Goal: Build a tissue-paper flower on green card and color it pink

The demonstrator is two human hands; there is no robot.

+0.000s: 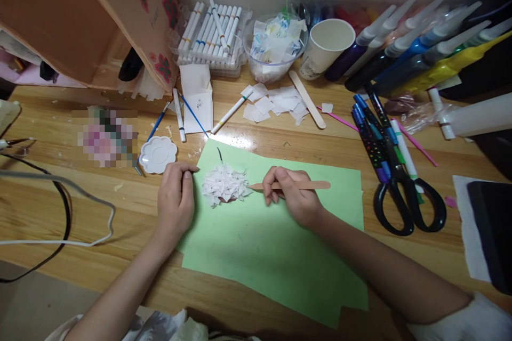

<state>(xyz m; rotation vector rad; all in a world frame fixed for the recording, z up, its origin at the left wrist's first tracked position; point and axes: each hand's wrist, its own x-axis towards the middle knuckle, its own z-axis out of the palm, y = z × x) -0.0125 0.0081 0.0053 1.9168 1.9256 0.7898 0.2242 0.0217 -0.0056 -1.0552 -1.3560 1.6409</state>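
Note:
My right hand (298, 192) is closed in a pen-like grip around a flat wooden craft stick (316, 185). The stick's pointed end meets the right edge of a fluffy cluster of small white paper pieces (226, 184). That cluster lies on a green sheet of paper (280, 240), below a short dark curved line (220, 154). At the sheet's left edge rests my left hand (176, 197), holding nothing, with one finger stretched toward the cluster and the others partly hidden. A white flower-shaped palette (158, 154) sits just beyond the left hand.
Loose white paper squares (280, 101) and another craft stick (307, 99) lie behind the sheet. Further back are a marker box (212, 34), a plastic bowl (274, 48) and a paper cup (326, 48). Black-handled scissors (408, 205) lie right; cables (96, 224) cross the left side.

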